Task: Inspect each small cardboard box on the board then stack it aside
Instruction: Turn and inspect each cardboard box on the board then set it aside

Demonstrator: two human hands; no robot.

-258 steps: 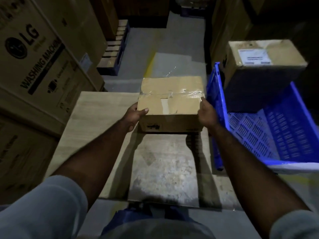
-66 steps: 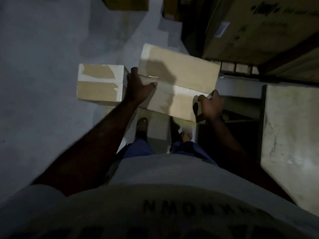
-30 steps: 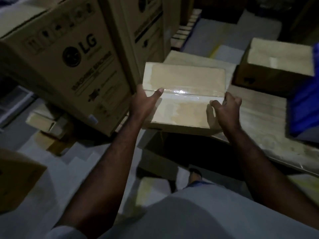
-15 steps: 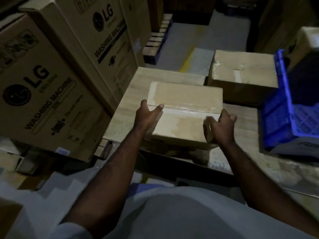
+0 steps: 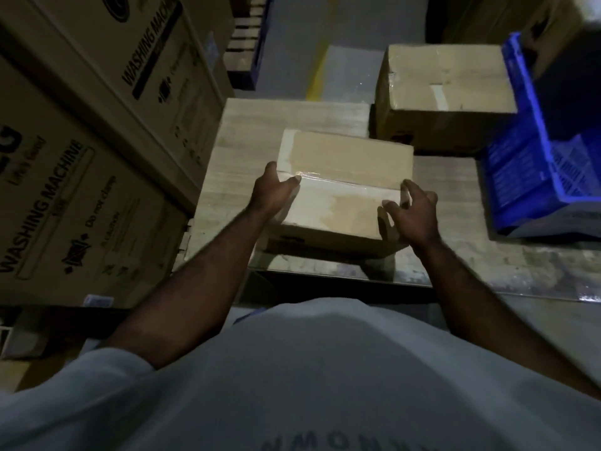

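A small taped cardboard box (image 5: 341, 170) sits on the pale wooden board (image 5: 286, 115), near its front edge. My left hand (image 5: 271, 196) holds the box's left side, thumb lying over the top edge. My right hand (image 5: 413, 213) is at the box's near right corner with its fingers spread and loosely bent; it is at most touching the corner. A second, larger cardboard box (image 5: 445, 79) stands at the far right of the board.
Big washing-machine cartons (image 5: 81, 190) wall off the left side close to the board. A blue plastic crate (image 5: 527, 157) stands on the right, against the larger box. A wooden pallet (image 5: 244, 37) and grey floor lie beyond.
I turned from the floor stack back to the board with the box and lowered it onto the board. My right hand's fingers have now loosened from the box's right corner.
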